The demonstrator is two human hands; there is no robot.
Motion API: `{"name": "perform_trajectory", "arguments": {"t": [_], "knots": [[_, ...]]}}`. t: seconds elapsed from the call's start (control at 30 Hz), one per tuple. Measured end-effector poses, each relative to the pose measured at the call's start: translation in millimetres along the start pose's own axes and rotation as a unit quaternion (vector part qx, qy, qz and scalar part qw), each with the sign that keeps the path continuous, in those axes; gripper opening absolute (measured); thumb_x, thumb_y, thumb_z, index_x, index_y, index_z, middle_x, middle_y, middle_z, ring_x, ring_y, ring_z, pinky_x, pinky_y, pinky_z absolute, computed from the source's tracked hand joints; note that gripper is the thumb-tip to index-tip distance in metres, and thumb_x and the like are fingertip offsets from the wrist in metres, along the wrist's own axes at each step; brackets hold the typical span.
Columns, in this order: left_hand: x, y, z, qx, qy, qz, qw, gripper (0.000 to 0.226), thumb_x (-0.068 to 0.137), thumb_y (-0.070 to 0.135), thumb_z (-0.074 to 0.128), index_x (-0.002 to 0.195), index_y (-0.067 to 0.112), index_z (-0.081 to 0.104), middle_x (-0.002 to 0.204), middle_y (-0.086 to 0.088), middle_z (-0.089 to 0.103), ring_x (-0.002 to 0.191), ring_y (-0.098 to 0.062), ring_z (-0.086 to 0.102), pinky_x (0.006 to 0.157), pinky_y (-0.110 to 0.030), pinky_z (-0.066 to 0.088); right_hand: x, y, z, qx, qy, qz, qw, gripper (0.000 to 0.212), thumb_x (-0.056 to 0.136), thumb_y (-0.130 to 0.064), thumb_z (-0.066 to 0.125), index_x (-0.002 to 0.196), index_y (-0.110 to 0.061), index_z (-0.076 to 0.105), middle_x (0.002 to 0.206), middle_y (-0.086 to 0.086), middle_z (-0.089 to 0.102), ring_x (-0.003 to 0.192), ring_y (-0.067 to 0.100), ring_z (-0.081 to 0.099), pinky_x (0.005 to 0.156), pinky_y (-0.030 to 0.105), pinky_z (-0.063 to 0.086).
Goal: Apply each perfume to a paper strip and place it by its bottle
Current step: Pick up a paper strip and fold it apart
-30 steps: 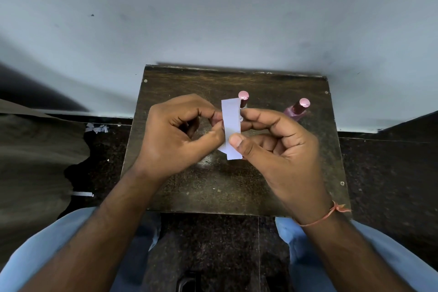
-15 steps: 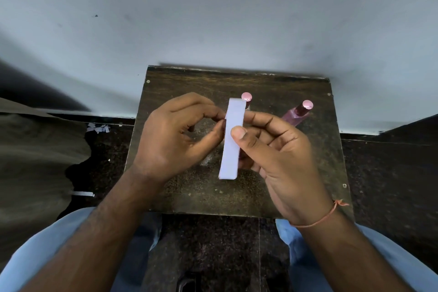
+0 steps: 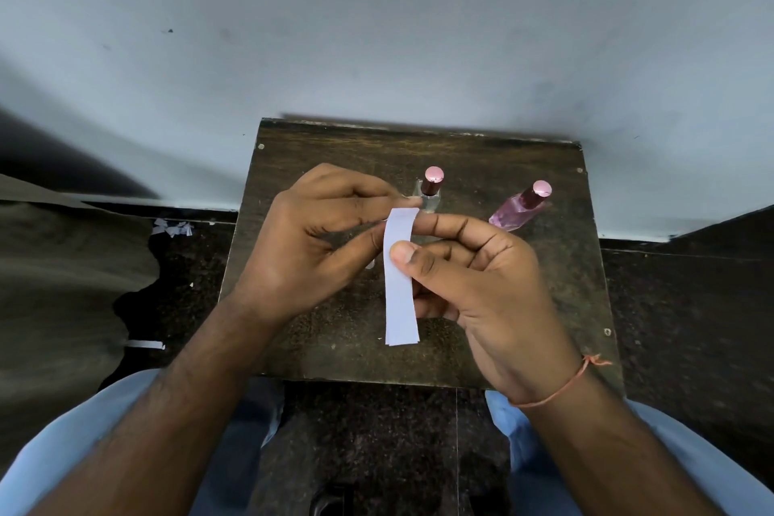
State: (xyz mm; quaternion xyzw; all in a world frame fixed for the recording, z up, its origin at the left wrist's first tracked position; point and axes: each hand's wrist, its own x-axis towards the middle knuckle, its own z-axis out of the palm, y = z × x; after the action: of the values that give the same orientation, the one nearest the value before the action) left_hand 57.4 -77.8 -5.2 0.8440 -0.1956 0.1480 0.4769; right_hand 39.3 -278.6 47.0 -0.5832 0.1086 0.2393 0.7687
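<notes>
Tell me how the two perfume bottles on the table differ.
The left bottle looks clear and colourless; the right bottle is pink-purple. The left bottle sits just behind the fingertips of the left hand and is partly hidden by the paper strip; the right bottle shows in full, apart from both hands. In this wide-angle view the right bottle appears to lean more. Both have round pink caps, still on, and sit toward the far side of the table.
</notes>
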Motion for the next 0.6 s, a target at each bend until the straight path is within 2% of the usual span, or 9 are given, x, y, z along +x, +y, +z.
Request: {"name": "perform_trajectory", "arguments": {"t": [0.13,0.27,0.4,0.5,0.6], "knots": [[-0.2,0.6,0.6,0.003,0.004,0.010,1.000,0.026,0.102,0.027,0.070,0.125,0.018,0.074,0.112,0.005,0.076,0.105,-0.019,0.068,0.089,-0.045,0.053,0.0,-1.5,0.9,0.000,-0.005,0.025,1.000,0.037,0.072,-0.019,0.085,0.107,-0.008,0.079,0.083,0.013,0.082,0.063,0.016,0.075,0.050,0.028,0.062],[-1.1,-1.6,0.9,0.022,0.007,0.009,1.000,0.025,0.100,0.020,0.073,0.125,0.019,0.074,0.111,0.003,0.077,0.104,-0.022,0.068,0.089,-0.043,0.053,-0.2,-2.8,2.1,0.001,-0.006,0.040,0.999,0.044,0.070,-0.026,0.086,0.111,-0.009,0.078,0.096,0.015,0.084,0.069,0.019,0.075,0.052,0.034,0.064],[-1.7,-5.0,2.1,0.049,0.004,0.015,0.999,0.023,0.099,0.017,0.073,0.120,0.014,0.080,0.108,0.001,0.079,0.101,-0.023,0.068,0.088,-0.042,0.053,-1.1,-3.6,5.3,0.018,0.011,0.029,0.999,0.039,0.075,-0.024,0.082,0.111,-0.011,0.075,0.098,0.014,0.085,0.070,0.023,0.078,0.055,0.031,0.059],[-3.9,-6.9,3.6,0.059,0.008,0.008,0.998,0.025,0.099,0.018,0.075,0.123,0.018,0.077,0.108,0.005,0.081,0.104,-0.022,0.069,0.088,-0.042,0.056,-1.1,-6.0,5.6,0.031,0.025,0.013,0.999,0.044,0.075,-0.020,0.081,0.116,-0.011,0.071,0.096,0.016,0.084,0.068,0.023,0.078,0.056,0.031,0.057],[-4.8,-6.1,4.0,0.054,0.016,-0.014,0.998,0.028,0.098,0.021,0.074,0.126,0.023,0.074,0.108,0.008,0.081,0.114,-0.019,0.070,0.094,-0.042,0.060,-0.9,-6.5,4.7,0.046,0.028,0.001,0.999,0.042,0.071,-0.019,0.082,0.111,-0.013,0.071,0.087,0.013,0.082,0.069,0.021,0.077,0.054,0.029,0.055]]}}
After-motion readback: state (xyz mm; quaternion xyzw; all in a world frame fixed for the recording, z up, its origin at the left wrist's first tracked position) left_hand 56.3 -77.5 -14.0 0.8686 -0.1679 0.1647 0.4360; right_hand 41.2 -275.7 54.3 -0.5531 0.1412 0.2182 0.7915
